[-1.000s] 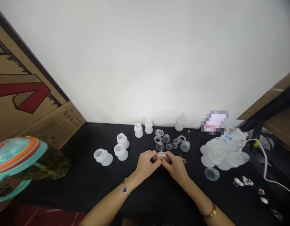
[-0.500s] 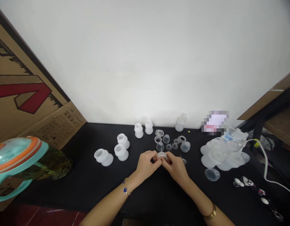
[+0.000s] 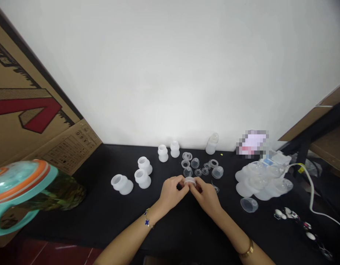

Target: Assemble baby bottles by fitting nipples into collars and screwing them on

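My left hand and my right hand meet above the black table. Between their fingertips they pinch a whitish baby-bottle collar ring from both sides. Fingers cover part of its edge. Just behind the ring is a clear dome-shaped piece; whether it touches the ring I cannot tell. Beyond the hands lie loose collar rings, clear nipples and clear bottle caps. A thin clear piece lies beside my right hand.
Several white bottle bodies stand or lie to the left. An assembled baby bottle stands by the wall. On the right are a heap of capped bottles, a loose clear cap and a white cable. A turquoise-lidded jug rises at left.
The collar ring seems slightly tilted or turned between my fingertips. Both hands stay in nearly the same place, and the pieces on the table have not moved.
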Demonstrator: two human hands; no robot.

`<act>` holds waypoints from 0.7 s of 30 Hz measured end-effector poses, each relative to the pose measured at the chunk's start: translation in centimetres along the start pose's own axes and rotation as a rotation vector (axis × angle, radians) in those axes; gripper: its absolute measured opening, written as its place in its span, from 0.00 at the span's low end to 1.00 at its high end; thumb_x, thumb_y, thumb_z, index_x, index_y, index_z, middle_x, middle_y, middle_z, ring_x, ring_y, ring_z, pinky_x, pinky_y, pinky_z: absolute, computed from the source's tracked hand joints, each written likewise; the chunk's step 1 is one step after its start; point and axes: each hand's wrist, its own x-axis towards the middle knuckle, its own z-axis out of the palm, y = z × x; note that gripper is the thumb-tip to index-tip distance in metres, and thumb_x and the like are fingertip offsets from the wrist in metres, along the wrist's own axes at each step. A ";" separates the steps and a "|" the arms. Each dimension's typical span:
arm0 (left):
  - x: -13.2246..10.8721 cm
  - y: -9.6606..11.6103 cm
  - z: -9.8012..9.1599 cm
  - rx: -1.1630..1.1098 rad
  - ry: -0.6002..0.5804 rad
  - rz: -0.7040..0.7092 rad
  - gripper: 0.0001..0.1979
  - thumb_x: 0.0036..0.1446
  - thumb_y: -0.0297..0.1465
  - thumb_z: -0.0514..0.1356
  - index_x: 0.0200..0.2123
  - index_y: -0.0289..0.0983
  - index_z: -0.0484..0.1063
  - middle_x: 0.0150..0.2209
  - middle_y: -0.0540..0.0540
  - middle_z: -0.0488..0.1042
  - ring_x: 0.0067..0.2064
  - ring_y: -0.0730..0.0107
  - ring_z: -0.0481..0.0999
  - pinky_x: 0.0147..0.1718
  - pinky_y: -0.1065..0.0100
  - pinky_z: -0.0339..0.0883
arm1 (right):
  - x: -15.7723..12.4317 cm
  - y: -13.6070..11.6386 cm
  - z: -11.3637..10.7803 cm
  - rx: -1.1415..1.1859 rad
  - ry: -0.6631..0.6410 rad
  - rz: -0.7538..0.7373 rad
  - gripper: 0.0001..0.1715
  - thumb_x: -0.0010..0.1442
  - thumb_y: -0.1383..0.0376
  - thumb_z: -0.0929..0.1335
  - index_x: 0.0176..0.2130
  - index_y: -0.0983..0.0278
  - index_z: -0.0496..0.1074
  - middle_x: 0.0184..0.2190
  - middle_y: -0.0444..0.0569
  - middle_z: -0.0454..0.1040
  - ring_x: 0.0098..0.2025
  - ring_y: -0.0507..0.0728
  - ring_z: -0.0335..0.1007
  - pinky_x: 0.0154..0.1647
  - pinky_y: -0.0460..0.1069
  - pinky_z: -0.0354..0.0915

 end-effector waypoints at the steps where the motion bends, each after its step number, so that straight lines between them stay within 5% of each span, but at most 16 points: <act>1: 0.0 0.0 0.0 -0.004 0.003 0.004 0.10 0.59 0.30 0.59 0.25 0.39 0.68 0.26 0.53 0.74 0.29 0.70 0.72 0.32 0.70 0.59 | 0.0 0.0 0.0 -0.001 -0.002 -0.002 0.16 0.67 0.54 0.62 0.36 0.61 0.72 0.19 0.41 0.68 0.21 0.54 0.66 0.23 0.45 0.52; 11: 0.1 -0.6 0.2 -0.114 0.060 0.033 0.10 0.61 0.27 0.60 0.44 0.42 0.77 0.39 0.50 0.82 0.39 0.65 0.79 0.41 0.67 0.69 | 0.1 0.4 0.0 0.018 0.017 -0.029 0.15 0.67 0.58 0.62 0.47 0.61 0.72 0.23 0.42 0.73 0.23 0.55 0.70 0.25 0.47 0.57; 21: 0.1 -0.3 -0.1 -0.170 0.138 0.115 0.08 0.62 0.26 0.61 0.44 0.41 0.75 0.41 0.49 0.80 0.38 0.68 0.79 0.42 0.67 0.70 | 0.2 1.3 0.6 0.140 0.075 -0.040 0.21 0.62 0.66 0.64 0.55 0.60 0.71 0.42 0.49 0.79 0.30 0.55 0.73 0.31 0.49 0.69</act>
